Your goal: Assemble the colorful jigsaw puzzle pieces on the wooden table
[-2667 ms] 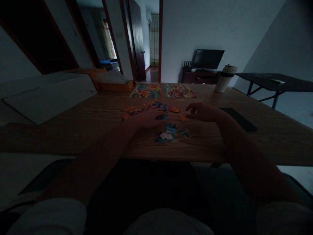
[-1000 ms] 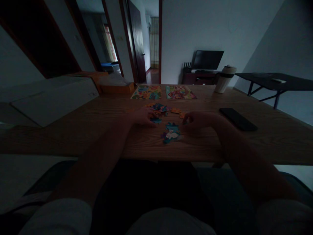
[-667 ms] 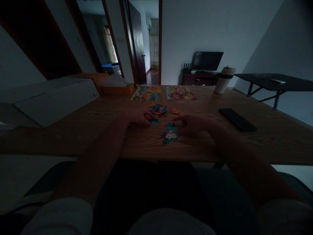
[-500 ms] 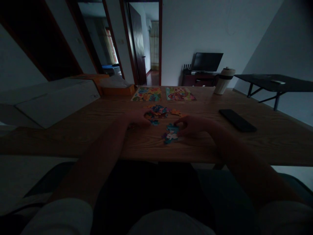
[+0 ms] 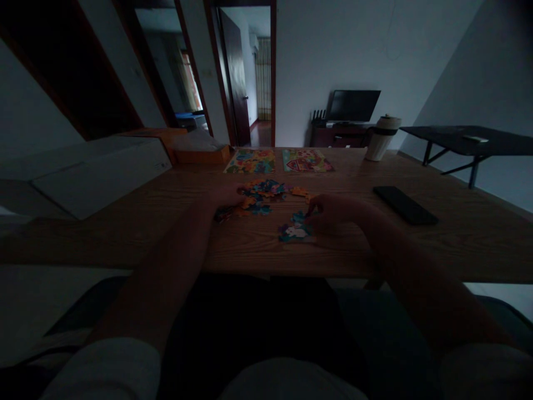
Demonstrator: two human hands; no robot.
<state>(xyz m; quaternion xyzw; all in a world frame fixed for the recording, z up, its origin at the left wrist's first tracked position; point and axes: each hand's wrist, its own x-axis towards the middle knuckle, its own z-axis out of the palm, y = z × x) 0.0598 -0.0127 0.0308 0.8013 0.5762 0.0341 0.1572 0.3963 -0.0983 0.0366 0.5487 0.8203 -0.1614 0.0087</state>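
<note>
The room is dim. On the wooden table point(image 5: 416, 244) lies a small joined patch of jigsaw point(image 5: 293, 231), blue with a white figure. My right hand point(image 5: 339, 210) rests at its right edge, fingers curled and pinched at a piece on the patch's top corner. A heap of loose orange and blue pieces point(image 5: 266, 194) lies just behind. My left hand point(image 5: 225, 198) sits at the heap's left side, fingers bent down onto the pieces; what it holds, if anything, is hidden.
Two finished puzzle boards point(image 5: 250, 160) point(image 5: 306, 160) lie at the far edge. A black phone point(image 5: 405, 204) lies to the right, a pale tumbler point(image 5: 382, 138) behind it. A white box point(image 5: 100, 172) and an orange box point(image 5: 200, 151) stand at the left.
My right hand came back from the loose heap to the joined patch and now pinches at its top corner. My left hand slid left along the heap, uncovering more pieces.
</note>
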